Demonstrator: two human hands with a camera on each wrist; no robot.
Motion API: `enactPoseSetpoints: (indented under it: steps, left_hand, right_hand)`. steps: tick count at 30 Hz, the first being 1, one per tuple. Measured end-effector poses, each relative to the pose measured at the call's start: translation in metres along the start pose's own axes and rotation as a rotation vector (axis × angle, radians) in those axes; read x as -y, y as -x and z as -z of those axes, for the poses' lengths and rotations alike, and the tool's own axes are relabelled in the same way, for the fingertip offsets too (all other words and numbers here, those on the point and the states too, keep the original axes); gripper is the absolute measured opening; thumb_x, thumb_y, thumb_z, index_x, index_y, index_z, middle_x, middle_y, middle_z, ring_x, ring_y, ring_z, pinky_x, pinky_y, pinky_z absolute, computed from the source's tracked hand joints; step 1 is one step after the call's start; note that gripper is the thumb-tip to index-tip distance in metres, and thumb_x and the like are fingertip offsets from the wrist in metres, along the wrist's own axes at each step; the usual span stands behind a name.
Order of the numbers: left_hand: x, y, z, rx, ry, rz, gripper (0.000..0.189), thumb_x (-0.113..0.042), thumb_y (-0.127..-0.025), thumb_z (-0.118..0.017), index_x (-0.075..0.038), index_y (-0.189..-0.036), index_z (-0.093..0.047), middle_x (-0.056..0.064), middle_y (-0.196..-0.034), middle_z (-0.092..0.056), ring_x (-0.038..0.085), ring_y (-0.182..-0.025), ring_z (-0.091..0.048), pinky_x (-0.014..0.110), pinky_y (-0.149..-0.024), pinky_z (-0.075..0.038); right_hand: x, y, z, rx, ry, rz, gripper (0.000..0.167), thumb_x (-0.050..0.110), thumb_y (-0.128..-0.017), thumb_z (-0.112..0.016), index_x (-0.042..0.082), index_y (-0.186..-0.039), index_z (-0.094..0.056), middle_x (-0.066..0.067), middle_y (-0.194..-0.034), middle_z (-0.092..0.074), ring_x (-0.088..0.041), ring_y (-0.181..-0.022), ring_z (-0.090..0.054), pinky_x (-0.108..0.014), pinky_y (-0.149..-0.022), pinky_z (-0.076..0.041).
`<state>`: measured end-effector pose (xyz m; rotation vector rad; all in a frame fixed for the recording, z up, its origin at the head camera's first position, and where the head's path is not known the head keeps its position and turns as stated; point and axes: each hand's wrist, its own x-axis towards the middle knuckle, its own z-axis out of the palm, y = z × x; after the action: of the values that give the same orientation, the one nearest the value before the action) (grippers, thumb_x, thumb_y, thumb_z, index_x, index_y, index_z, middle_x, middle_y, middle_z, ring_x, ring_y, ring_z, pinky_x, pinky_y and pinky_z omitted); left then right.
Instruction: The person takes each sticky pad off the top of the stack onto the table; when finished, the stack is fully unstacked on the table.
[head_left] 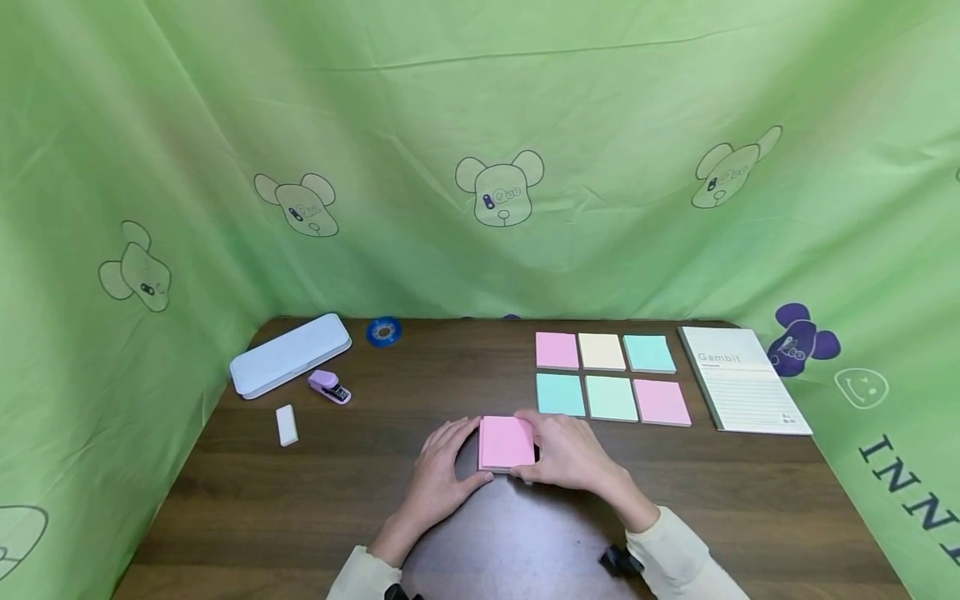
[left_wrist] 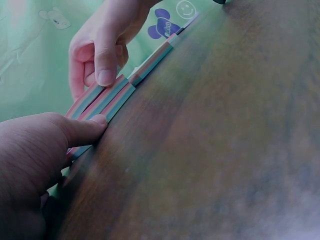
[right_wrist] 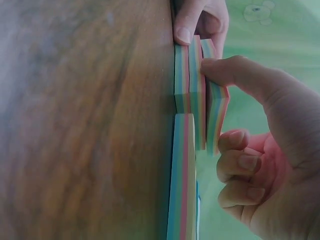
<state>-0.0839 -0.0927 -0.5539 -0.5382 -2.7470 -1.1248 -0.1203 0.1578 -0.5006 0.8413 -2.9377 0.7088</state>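
Note:
A stack of several sticky note pads (head_left: 506, 442) with a pink top sits between the hands near the middle of the table. Its layered pink, yellow, green and blue edges show in both wrist views. The left hand (head_left: 442, 479) grips the stack from the left, its thumb along the near side of the lower pads (right_wrist: 181, 75). On the right, the right hand (head_left: 572, 452) pinches the top pad (right_wrist: 217, 112) between thumb and fingers. That top pad sits slightly askew over those beneath. In the right wrist view, the right hand's other fingers are curled below the pad.
Right of the stack, sticky note pads (head_left: 611, 398) lie in two rows beside a white notepad (head_left: 750, 383). At left are a pale pencil case (head_left: 291, 355), purple stapler (head_left: 328, 387), white eraser (head_left: 287, 425) and blue tape roll (head_left: 384, 332). A green curtain (head_left: 420, 250) surrounds the table.

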Motion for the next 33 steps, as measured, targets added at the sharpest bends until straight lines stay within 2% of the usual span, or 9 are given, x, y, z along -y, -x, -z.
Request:
enactPoseSetpoints:
  steps: [6,12,15,17,22,27,33]
  left_hand:
    - [0.001,-0.001,-0.001,-0.005,-0.005,-0.01,0.081,-0.025,-0.087,-0.096,-0.008,-0.158,-0.06,0.015,-0.155,-0.065,0.044,-0.146,-0.057,0.07,-0.121,-0.041]
    - [0.001,-0.001,-0.002,-0.004,0.006,-0.009,0.081,-0.025,-0.087,-0.096,-0.008,-0.158,-0.06,0.015,-0.155,-0.065,0.045,-0.147,-0.056,0.071,-0.12,-0.042]
    - [0.0,0.0,-0.002,0.007,0.012,0.016,0.081,-0.025,-0.088,-0.096,-0.009,-0.158,-0.06,0.015,-0.156,-0.064,0.045,-0.148,-0.054,0.072,-0.12,-0.042]
    - [0.0,0.0,-0.001,0.016,0.012,0.035,0.081,-0.027,-0.088,-0.096,-0.01,-0.159,-0.06,0.015,-0.158,-0.063,0.046,-0.149,-0.053,0.072,-0.12,-0.042]
    - [-0.002,0.0,-0.001,0.024,0.016,0.062,0.081,-0.029,-0.089,-0.096,-0.011,-0.16,-0.059,0.015,-0.159,-0.062,0.047,-0.15,-0.052,0.074,-0.119,-0.042]
    - [-0.001,0.0,-0.001,0.021,0.01,0.058,0.082,-0.028,-0.089,-0.096,-0.01,-0.16,-0.059,0.015,-0.158,-0.062,0.046,-0.15,-0.053,0.074,-0.118,-0.043]
    - [-0.001,0.0,-0.001,0.021,0.016,0.052,0.081,-0.028,-0.089,-0.096,-0.01,-0.159,-0.06,0.015,-0.158,-0.063,0.045,-0.15,-0.053,0.072,-0.12,-0.042]
  right_hand:
    - [-0.007,0.004,0.005,-0.006,-0.015,-0.039,0.075,0.043,-0.073,-0.1,0.01,-0.134,-0.073,0.006,-0.093,-0.073,-0.008,-0.073,-0.055,-0.029,-0.062,-0.048]
    - [-0.02,0.016,0.013,-0.028,-0.045,-0.071,0.081,0.046,-0.072,-0.101,0.009,-0.139,-0.073,0.005,-0.103,-0.078,-0.006,-0.078,-0.057,-0.03,-0.067,-0.051]
    - [-0.028,0.024,0.019,-0.04,-0.07,-0.077,0.079,0.044,-0.073,-0.101,0.012,-0.139,-0.073,0.012,-0.094,-0.072,-0.004,-0.073,-0.051,-0.027,-0.066,-0.047]
    - [-0.035,0.031,0.024,-0.052,-0.081,-0.076,0.075,0.042,-0.073,-0.101,0.014,-0.137,-0.073,0.017,-0.084,-0.062,-0.001,-0.069,-0.045,-0.024,-0.064,-0.041]
    - [-0.054,0.049,0.037,-0.084,-0.097,-0.07,0.072,0.035,-0.073,-0.102,0.015,-0.135,-0.073,0.018,-0.073,-0.038,0.003,-0.066,-0.029,-0.02,-0.059,-0.026]
    - [-0.071,0.066,0.047,-0.106,-0.105,-0.08,0.074,0.034,-0.072,-0.103,0.013,-0.136,-0.072,0.018,-0.073,-0.035,0.004,-0.066,-0.026,-0.02,-0.059,-0.022]
    - [-0.089,0.083,0.057,-0.087,-0.109,-0.108,0.076,0.033,-0.072,-0.105,0.012,-0.136,-0.072,0.016,-0.073,-0.035,0.002,-0.067,-0.026,-0.021,-0.059,-0.022]
